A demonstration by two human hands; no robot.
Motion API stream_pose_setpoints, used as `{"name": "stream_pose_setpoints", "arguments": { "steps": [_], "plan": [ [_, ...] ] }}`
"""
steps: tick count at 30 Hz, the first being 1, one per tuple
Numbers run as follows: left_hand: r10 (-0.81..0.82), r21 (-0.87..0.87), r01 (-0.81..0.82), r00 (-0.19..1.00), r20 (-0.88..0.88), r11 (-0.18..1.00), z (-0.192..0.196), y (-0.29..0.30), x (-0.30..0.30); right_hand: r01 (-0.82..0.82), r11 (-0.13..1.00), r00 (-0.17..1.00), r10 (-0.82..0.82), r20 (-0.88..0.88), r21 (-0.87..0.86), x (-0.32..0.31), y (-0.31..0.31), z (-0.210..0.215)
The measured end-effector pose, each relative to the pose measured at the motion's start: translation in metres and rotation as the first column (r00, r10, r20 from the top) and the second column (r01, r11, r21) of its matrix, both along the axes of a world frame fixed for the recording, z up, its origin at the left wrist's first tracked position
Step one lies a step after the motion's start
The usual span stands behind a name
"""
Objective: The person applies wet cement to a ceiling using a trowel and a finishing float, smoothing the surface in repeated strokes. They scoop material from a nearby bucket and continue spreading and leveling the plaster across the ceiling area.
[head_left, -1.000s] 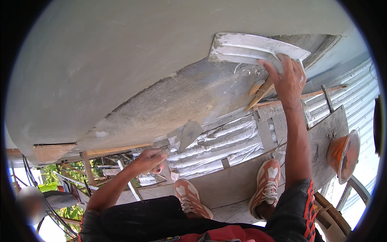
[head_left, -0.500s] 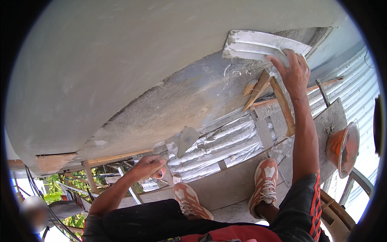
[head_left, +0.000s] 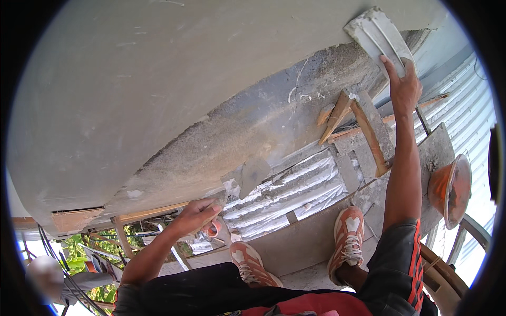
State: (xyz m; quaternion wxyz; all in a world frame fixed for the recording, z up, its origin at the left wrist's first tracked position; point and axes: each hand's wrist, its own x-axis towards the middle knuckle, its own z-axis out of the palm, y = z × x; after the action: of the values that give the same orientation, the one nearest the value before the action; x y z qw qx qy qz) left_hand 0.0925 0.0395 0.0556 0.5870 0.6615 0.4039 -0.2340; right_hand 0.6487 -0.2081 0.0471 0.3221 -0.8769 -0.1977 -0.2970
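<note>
My right hand (head_left: 405, 90) grips a pale, ribbed plastering float (head_left: 377, 39) and holds it, tilted, at the upper right of the plastered wall (head_left: 132, 84). Smooth grey plaster covers most of this wall; a curved edge bounds a rougher, bare strip (head_left: 232, 131) below it. At the lower left my left hand (head_left: 197, 217) is closed, apparently around the handle of a small trowel whose flat grey blade (head_left: 254, 176) shows beyond the fingers. The handle itself is mostly hidden.
I stand on planks (head_left: 295, 237). An orange bucket (head_left: 443, 192) hangs at the right beside corrugated sheeting (head_left: 453, 118). A wooden frame (head_left: 363, 126) juts out by the wall. Below lies mortar-stained white sheeting (head_left: 284, 192). Cables (head_left: 58, 263) and a blurred person (head_left: 47, 276) are at lower left.
My right hand has moved the float up and to the right, turning it steeper and uncovering more bare wall. My left hand and the grey blade have shifted slightly up and right.
</note>
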Motion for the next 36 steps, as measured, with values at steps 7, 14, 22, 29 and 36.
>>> {"name": "stream_pose_setpoints", "arguments": {
  "steps": [7, 14, 22, 29, 36],
  "plan": [
    [0.143, -0.012, -0.142, 0.982, 0.122, 0.99, 0.036, -0.001, 0.039, -0.296, 0.924, 0.893, 0.357, -0.273, 0.241, -0.078, -0.036, -0.058],
    [0.086, 0.083, -0.102, 0.981, 0.175, 0.991, 0.049, -0.005, 0.065, -0.811, 0.558, 0.418, 0.763, -0.494, 0.177, -0.169, -0.019, -0.065],
    [-0.027, 0.229, 0.0, 0.993, 0.112, 0.973, 0.062, -0.015, 0.077, -0.885, 0.462, 0.412, 0.733, -0.541, -0.048, -0.185, -0.01, -0.048],
    [0.093, 0.161, -0.131, 0.97, 0.225, 0.978, 0.075, -0.012, 0.083, -0.844, 0.35, -0.097, 0.645, -0.758, 0.406, -0.157, -0.039, -0.07],
    [-0.165, 0.155, 0.16, 0.986, 0.016, 0.975, 0.138, 0.002, 0.053, 0.219, 0.349, -0.209, 0.929, -0.305, 0.911, -0.177, -0.01, -0.086]
  ]
}}
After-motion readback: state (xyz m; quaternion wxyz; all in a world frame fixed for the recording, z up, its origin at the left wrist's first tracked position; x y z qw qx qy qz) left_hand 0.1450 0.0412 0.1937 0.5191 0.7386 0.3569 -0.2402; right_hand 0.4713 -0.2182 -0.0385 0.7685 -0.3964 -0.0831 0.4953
